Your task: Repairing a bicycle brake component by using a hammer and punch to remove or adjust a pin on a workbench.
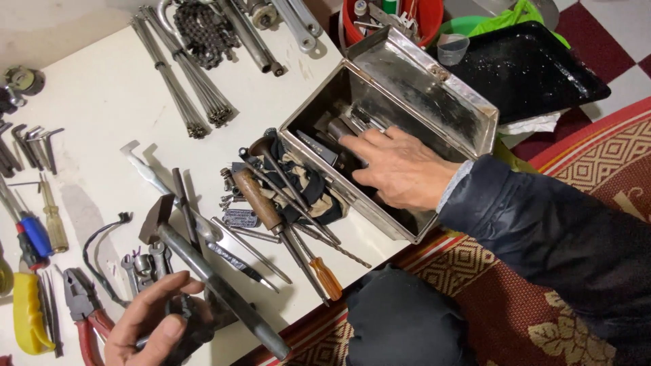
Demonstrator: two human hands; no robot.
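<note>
My right hand (400, 169) reaches in from the right of the frame, dark sleeve (542, 230) up to the wrist, palm down, fingers stretched flat into the open metal box (407, 102) at centre right; fingertips rest on dark tool pieces inside, nothing gripped as far as I can see. Box lid stands tilted open behind the hand. My left hand (152, 325) sits at lower left, palm up, fingers curled loosely round a small dark metal part (193, 325), thumb across it; the part's shape is hard to tell. A hammer (203, 271) lies diagonally on the white sheet (102, 102), its handle end just beside my left fingers. Red-handled pliers (85, 312) lie left of that hand. Screwdrivers (298, 237) lie on a dark cloth (312, 190) by the box. Spokes (183, 74) and a chain (203, 30) at upper left. Black tray (529, 68) upper right.
</note>
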